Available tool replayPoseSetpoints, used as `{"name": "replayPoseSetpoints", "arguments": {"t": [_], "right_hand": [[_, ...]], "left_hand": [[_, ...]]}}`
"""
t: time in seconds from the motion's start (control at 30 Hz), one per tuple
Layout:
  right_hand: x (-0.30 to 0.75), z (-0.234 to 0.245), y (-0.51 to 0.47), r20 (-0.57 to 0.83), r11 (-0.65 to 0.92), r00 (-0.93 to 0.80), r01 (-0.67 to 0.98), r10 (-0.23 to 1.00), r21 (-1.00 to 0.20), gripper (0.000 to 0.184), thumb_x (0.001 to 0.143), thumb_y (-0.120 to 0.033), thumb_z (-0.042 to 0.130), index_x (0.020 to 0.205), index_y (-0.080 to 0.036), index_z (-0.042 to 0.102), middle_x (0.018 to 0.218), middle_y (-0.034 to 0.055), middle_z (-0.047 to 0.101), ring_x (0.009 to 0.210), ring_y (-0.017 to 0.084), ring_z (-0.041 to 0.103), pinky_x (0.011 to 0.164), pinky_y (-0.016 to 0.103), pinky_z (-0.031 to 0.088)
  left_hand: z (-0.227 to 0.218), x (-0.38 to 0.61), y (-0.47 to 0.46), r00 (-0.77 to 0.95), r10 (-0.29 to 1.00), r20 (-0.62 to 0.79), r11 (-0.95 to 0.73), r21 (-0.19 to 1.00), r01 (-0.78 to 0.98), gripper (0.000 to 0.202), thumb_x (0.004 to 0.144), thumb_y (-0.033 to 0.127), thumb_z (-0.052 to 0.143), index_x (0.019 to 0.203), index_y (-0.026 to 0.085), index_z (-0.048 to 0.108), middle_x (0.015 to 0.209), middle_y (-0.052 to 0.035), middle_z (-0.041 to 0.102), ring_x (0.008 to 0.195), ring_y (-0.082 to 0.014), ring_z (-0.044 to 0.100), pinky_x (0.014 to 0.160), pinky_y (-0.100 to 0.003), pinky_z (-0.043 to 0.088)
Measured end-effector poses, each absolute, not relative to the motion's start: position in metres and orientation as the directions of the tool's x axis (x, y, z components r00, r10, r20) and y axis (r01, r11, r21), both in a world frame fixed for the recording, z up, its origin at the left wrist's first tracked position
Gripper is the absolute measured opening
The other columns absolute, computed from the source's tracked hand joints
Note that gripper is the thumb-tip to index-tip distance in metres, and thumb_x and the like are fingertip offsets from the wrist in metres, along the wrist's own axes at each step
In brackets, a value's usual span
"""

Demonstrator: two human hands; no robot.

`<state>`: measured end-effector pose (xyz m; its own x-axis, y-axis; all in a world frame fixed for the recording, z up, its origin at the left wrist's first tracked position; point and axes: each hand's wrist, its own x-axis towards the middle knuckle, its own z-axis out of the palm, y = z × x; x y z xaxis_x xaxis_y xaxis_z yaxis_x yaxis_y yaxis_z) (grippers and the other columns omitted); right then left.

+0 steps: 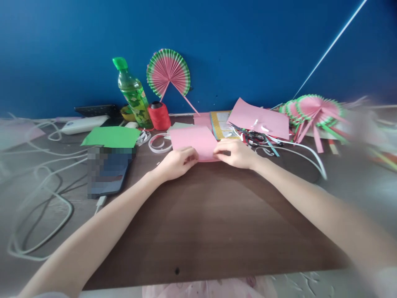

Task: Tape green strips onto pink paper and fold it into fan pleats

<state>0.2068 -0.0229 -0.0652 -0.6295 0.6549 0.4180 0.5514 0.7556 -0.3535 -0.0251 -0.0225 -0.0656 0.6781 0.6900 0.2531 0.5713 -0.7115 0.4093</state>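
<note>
A pink sheet of paper (pixel 194 138) lies on the brown table between my hands. My left hand (pixel 182 162) has its fingers closed on the sheet's near left corner. At the near right corner, my right hand (pixel 231 153) pinches the same sheet between thumb and fingers. The near edge looks slightly raised or folded; I cannot tell which. Just left of the sheet sits a roll of white tape (pixel 160 143). Behind it stands a spool of red thread (pixel 159 116).
Against the blue wall are a pleated watermelon-like fan (pixel 168 74) and a green bottle (pixel 134 97). More fans (pixel 318 108) and pink paper (pixel 259 118) lie at right. Green paper (pixel 111 136), a phone (pixel 113 171) and looped white cables (pixel 66 203) lie at left.
</note>
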Motion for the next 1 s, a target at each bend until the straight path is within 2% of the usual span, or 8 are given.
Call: {"name": "replayPoseSetpoints", "arguments": {"t": [0.1, 0.27, 0.4, 0.5, 0.63, 0.8, 1.0], "right_hand": [[0.206, -0.065, -0.023, 0.344, 0.678, -0.596, 0.534, 0.726, -0.505, 0.014, 0.080, -0.026, 0.055, 0.072, -0.018, 0.063, 0.069, 0.0021, 0.059, 0.066, 0.014, 0.051, 0.064, 0.028, 0.040], [0.206, -0.062, -0.024, 0.250, 0.601, -0.598, 0.506, 0.762, -0.619, 0.014, 0.078, -0.028, 0.058, 0.072, -0.017, 0.062, 0.074, 0.0020, 0.059, 0.067, 0.012, 0.052, 0.066, 0.028, 0.040], [0.205, -0.060, -0.026, 0.127, 0.497, -0.586, 0.530, 0.800, -0.687, 0.016, 0.075, -0.031, 0.060, 0.071, -0.016, 0.063, 0.072, 0.0018, 0.062, 0.065, 0.013, 0.052, 0.063, 0.027, 0.039], [0.203, -0.062, -0.027, 0.026, 0.451, -0.626, 0.532, 0.779, -0.717, 0.018, 0.073, -0.033, 0.061, 0.072, -0.016, 0.065, 0.069, 0.0011, 0.063, 0.063, 0.013, 0.053, 0.060, 0.026, 0.039], [0.200, -0.066, -0.027, -0.005, 0.410, -0.626, 0.516, 0.779, -0.752, 0.017, 0.072, -0.033, 0.062, 0.074, -0.016, 0.065, 0.071, 0.0010, 0.065, 0.065, 0.013, 0.055, 0.062, 0.025, 0.040], [0.200, -0.066, -0.027, -0.048, 0.340, -0.610, 0.503, 0.791, -0.794, 0.016, 0.071, -0.031, 0.061, 0.073, -0.015, 0.062, 0.067, -0.0006, 0.060, 0.060, 0.010, 0.051, 0.058, 0.024, 0.038], [0.203, -0.063, -0.025, -0.077, 0.364, -0.631, 0.538, 0.772, -0.761, 0.015, 0.072, -0.031, 0.059, 0.074, -0.016, 0.063, 0.070, -0.0004, 0.061, 0.064, 0.011, 0.051, 0.061, 0.025, 0.038]], "left_hand": [[-0.064, -0.024, -0.020, 0.619, 0.772, 0.144, -0.569, 0.591, 0.572, 0.011, 0.080, 0.026, 0.049, 0.079, 0.017, 0.055, 0.075, 0.0001, 0.059, 0.068, -0.0118, 0.054, 0.065, -0.025, 0.042], [-0.059, -0.024, -0.018, 0.630, 0.773, 0.076, -0.491, 0.701, 0.518, 0.014, 0.077, 0.029, 0.052, 0.074, 0.016, 0.053, 0.074, 0.0001, 0.058, 0.069, -0.0114, 0.053, 0.066, -0.025, 0.042], [-0.050, -0.025, -0.018, 0.684, 0.730, -0.012, -0.491, 0.686, 0.537, 0.015, 0.075, 0.030, 0.052, 0.074, 0.016, 0.055, 0.074, 0.0005, 0.059, 0.068, -0.0110, 0.052, 0.065, -0.023, 0.041], [-0.044, -0.028, -0.016, 0.718, 0.684, -0.128, -0.499, 0.636, 0.589, 0.014, 0.073, 0.029, 0.052, 0.076, 0.016, 0.058, 0.072, 0.0014, 0.059, 0.067, -0.0111, 0.052, 0.062, -0.021, 0.040], [-0.041, -0.034, -0.011, 0.725, 0.640, -0.256, -0.482, 0.601, 0.637, 0.017, 0.074, 0.030, 0.052, 0.079, 0.017, 0.062, 0.075, 0.0011, 0.062, 0.068, -0.0116, 0.053, 0.060, -0.020, 0.040], [-0.040, -0.040, -0.005, 0.749, 0.601, -0.278, -0.496, 0.606, 0.622, 0.019, 0.074, 0.028, 0.052, 0.079, 0.018, 0.066, 0.076, 0.0017, 0.065, 0.068, -0.0106, 0.055, 0.063, -0.019, 0.040], [-0.041, -0.040, -0.006, 0.731, 0.621, -0.283, -0.478, 0.602, 0.639, 0.017, 0.072, 0.030, 0.055, 0.076, 0.017, 0.065, 0.072, 0.0020, 0.064, 0.066, -0.0107, 0.055, 0.064, -0.020, 0.039]]}}
